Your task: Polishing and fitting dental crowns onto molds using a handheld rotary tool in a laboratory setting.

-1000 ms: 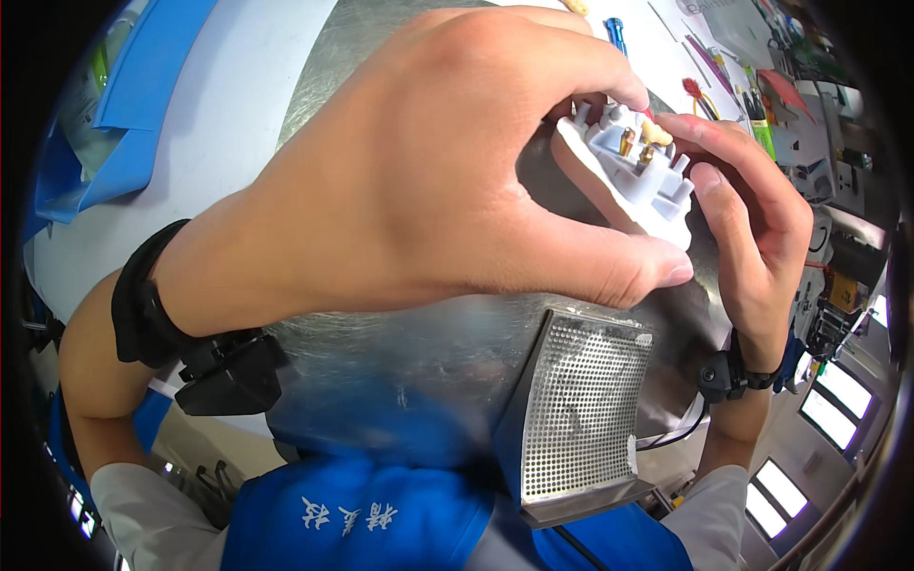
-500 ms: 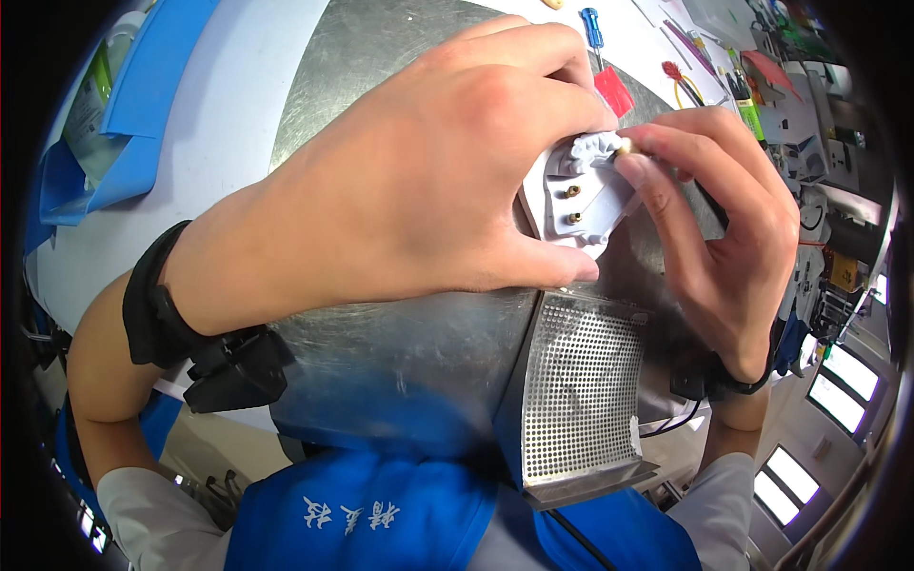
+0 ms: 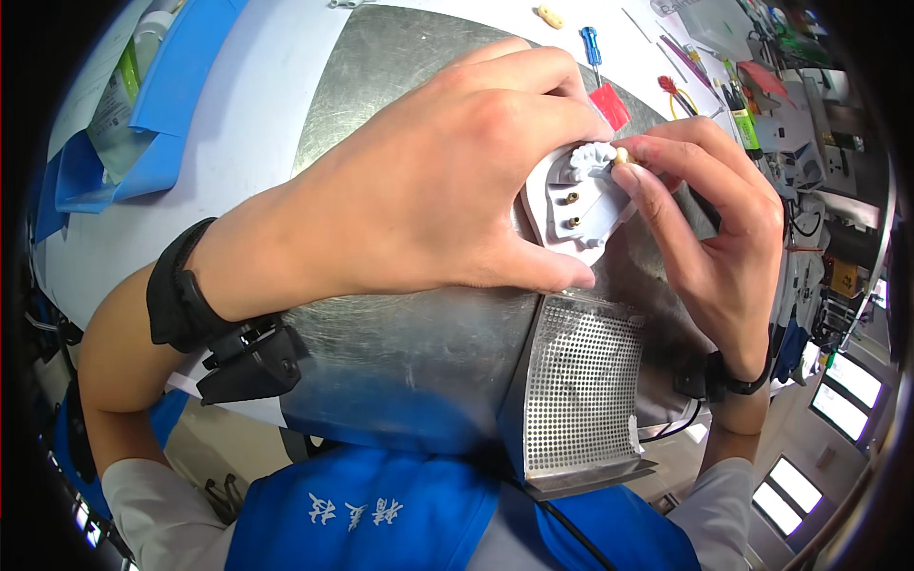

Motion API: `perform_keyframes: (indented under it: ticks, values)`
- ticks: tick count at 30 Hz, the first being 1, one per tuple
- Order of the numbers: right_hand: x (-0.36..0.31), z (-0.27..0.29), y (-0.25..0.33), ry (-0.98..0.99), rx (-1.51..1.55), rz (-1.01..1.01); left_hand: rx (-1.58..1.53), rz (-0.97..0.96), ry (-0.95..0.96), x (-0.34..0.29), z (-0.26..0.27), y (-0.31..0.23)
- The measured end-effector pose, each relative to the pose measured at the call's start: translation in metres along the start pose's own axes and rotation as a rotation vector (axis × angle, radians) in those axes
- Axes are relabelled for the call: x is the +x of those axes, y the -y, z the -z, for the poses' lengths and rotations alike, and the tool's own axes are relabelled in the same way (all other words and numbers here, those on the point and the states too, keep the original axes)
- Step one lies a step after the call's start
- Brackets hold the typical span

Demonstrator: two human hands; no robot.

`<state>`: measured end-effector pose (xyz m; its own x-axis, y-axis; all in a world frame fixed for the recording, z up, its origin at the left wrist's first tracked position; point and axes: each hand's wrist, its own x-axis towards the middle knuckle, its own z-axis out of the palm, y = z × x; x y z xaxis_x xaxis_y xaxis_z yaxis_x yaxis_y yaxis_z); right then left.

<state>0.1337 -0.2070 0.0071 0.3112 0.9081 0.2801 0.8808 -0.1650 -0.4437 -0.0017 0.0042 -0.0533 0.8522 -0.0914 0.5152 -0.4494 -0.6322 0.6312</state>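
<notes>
My left hand point(image 3: 428, 171) is closed around a pale grey dental model point(image 3: 595, 205), its thumb on the near edge and its fingers over the far side. A row of moulded teeth stands at the model's far end. Two small brass-coloured posts point(image 3: 572, 198) rise from its flat face. Between thumb and forefinger, my right hand point(image 3: 714, 200) pinches a small cream-coloured dental crown point(image 3: 622, 155) against the end of the tooth row. The fingertips partly cover the crown, so whether it is seated cannot be seen.
Below the model, a perforated metal plate point(image 3: 581, 390) slopes toward me from the metal work surface point(image 3: 400, 352). Beyond my hands lie a blue-handled screwdriver point(image 3: 591, 48), a red piece point(image 3: 610, 107) and a cream-coloured piece point(image 3: 549, 16). At left stands a blue bin point(image 3: 157, 176) holding packages.
The view has shifted slightly, bringing more of the far table into sight. Both hands keep their grips, the crown still at the end of the tooth row.
</notes>
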Motion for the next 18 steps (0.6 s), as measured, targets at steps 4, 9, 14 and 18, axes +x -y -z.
perform_keyframes:
  ticks: [4, 9, 14, 18]
  values:
    - [-0.002, 0.003, 0.001, 0.035, -0.004, -0.023, -0.015, -0.071, -0.059, 0.002, -0.003, 0.001]
    - [-0.002, 0.015, -0.008, 0.059, 0.077, -0.015, 0.006, -0.053, -0.015, 0.010, 0.007, -0.004]
    - [-0.006, 0.020, -0.025, 0.162, 0.123, 0.160, -0.086, -0.111, -0.110, 0.012, 0.005, -0.008]
    - [-0.009, 0.004, -0.034, 0.067, 0.042, 0.256, -0.046, 0.023, 0.060, 0.011, 0.012, -0.004]
